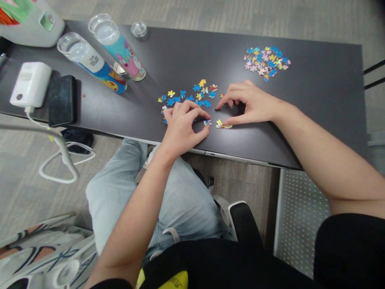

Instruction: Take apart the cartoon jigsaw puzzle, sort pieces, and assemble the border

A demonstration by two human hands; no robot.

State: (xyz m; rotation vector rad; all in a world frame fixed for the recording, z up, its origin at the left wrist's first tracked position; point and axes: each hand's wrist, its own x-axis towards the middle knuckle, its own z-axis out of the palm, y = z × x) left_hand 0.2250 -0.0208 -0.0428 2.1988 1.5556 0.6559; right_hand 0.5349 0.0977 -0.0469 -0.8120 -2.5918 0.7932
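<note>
- While my left hand [183,123] pinched a jigsaw piece [207,122] mid-frame, slipping could skew it.
- My right hand [255,103], loosely spread, thumbed a jigsaw cluster [221,125] right of centre; uneven pressure could split it.

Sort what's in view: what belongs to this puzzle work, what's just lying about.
Puzzle work:
small piece in the left hand
yellow piece at the right hand
scattered pieces
piece pile

Seemingly just lying about:
blue tube
teal tube
clear lid
white device
black device

a dark table [198,52] bears puzzle pieces [266,61] and two printed tubes [128,58].
</note>
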